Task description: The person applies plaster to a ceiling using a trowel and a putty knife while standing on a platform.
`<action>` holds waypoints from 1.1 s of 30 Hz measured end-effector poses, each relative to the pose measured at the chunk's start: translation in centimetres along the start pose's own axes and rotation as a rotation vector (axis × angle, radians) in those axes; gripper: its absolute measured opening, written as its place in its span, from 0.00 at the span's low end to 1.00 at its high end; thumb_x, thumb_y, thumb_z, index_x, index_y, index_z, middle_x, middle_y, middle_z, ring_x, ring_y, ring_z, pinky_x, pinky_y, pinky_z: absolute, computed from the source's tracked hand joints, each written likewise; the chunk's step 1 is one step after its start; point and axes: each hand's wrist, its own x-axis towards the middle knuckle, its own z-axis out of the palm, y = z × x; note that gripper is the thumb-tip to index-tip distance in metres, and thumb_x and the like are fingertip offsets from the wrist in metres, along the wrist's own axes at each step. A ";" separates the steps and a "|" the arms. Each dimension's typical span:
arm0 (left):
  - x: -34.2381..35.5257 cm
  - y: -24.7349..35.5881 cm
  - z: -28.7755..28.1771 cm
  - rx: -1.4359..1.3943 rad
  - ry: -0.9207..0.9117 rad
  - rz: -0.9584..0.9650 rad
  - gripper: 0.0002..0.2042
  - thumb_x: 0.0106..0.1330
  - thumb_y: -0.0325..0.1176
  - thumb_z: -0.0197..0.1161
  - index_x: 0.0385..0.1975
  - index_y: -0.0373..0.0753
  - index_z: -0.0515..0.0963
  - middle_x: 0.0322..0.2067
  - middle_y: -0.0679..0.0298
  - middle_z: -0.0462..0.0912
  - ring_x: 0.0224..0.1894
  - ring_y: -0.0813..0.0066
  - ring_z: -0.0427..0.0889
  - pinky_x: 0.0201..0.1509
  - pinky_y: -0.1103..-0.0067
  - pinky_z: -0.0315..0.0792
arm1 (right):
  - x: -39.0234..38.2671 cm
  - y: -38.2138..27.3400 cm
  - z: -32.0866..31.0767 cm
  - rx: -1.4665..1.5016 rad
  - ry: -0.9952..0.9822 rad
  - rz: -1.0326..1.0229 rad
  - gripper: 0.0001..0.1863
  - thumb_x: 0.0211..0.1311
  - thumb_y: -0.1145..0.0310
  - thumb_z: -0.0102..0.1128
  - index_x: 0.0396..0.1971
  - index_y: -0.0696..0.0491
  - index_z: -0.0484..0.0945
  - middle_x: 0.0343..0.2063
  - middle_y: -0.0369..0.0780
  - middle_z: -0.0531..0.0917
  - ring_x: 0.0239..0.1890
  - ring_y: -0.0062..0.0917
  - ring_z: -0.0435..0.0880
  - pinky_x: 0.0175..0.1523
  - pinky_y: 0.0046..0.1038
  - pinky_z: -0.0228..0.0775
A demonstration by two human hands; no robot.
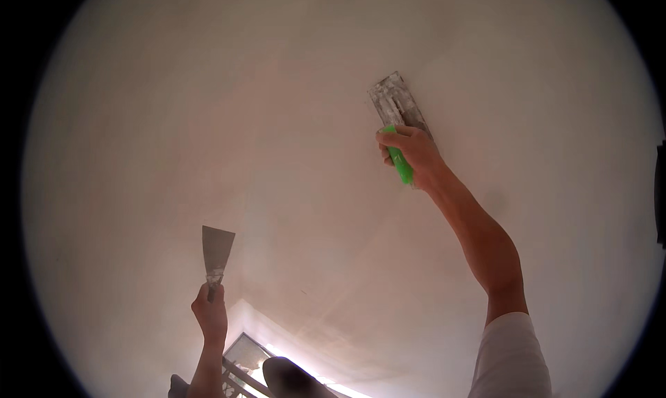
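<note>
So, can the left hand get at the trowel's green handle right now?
Probably not: the left hand holds a scraper, and the right hand, higher up, grips the trowel by its green handle.

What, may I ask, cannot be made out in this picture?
In the head view:
Scraper: grip mostly hidden by the left hand.
Trowel: far face hidden by its own plate.
Dark rounded thing: cut off by the lower edge, its kind unclear.

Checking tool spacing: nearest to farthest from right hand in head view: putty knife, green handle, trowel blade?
1. Green handle, in the right hand.
2. Trowel blade, just above the hand.
3. Putty knife, lower left, in the left hand.
</note>
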 end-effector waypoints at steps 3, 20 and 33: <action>0.6 -1.2 -0.5 0.024 0.024 0.052 0.08 0.67 0.29 0.61 0.31 0.29 0.77 0.16 0.64 0.70 0.20 0.80 0.65 0.25 0.75 0.62 | 1.5 -9.7 -3.9 0.042 0.008 -0.061 0.09 0.62 0.66 0.65 0.36 0.55 0.79 0.27 0.34 0.78 0.28 0.18 0.76 0.33 0.23 0.70; 1.2 -3.1 -0.5 0.017 0.100 0.062 0.09 0.63 0.27 0.61 0.24 0.31 0.71 0.15 0.63 0.67 0.19 0.79 0.63 0.25 0.74 0.60 | -3.7 -19.8 -11.3 -1.046 0.234 -0.323 0.12 0.64 0.66 0.56 0.41 0.59 0.74 0.26 0.40 0.78 0.28 0.25 0.79 0.31 0.33 0.72; 0.3 -1.4 -0.8 -0.101 -0.040 0.053 0.09 0.66 0.31 0.62 0.32 0.29 0.78 0.17 0.64 0.72 0.21 0.79 0.68 0.27 0.75 0.64 | 2.3 -15.8 -2.6 -1.790 0.230 -0.528 0.10 0.53 0.69 0.57 0.28 0.62 0.77 0.28 0.51 0.84 0.31 0.44 0.85 0.38 0.42 0.78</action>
